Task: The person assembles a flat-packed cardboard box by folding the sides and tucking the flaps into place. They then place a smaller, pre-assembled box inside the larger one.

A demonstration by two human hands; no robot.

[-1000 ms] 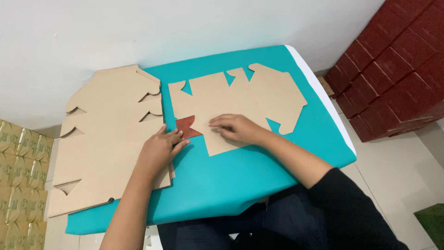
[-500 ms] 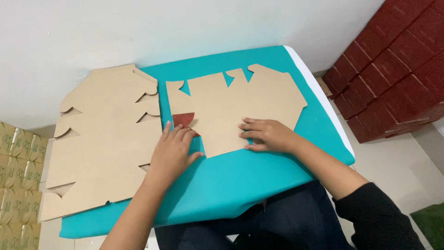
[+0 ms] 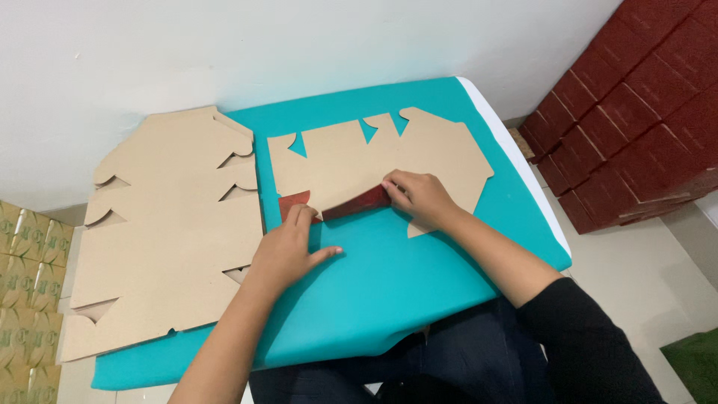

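A person sits at a table covered with a teal cloth [image 3: 389, 284] and works on a flat cardboard cutout [image 3: 359, 161] that lies near the far edge of it. The cutout is tan on its upper face and dark red underneath, and its near flap [image 3: 355, 203] is folded up and back, so that a red strip shows. The left hand [image 3: 288, 251] lies flat with its fingers spread, the fingertips pressing the left end of the fold. The right hand [image 3: 419, 196] is curled over the right end of the flap and presses it down with fingers and thumb. The two hands are apart, one at each end of the crease. A stack of the same tan cutouts [image 3: 164, 232] lies just left of the left hand. Dark red boxes [image 3: 636, 112] are piled on the floor to the right, and yellowish boxes [image 3: 26, 277] stand at the left edge.
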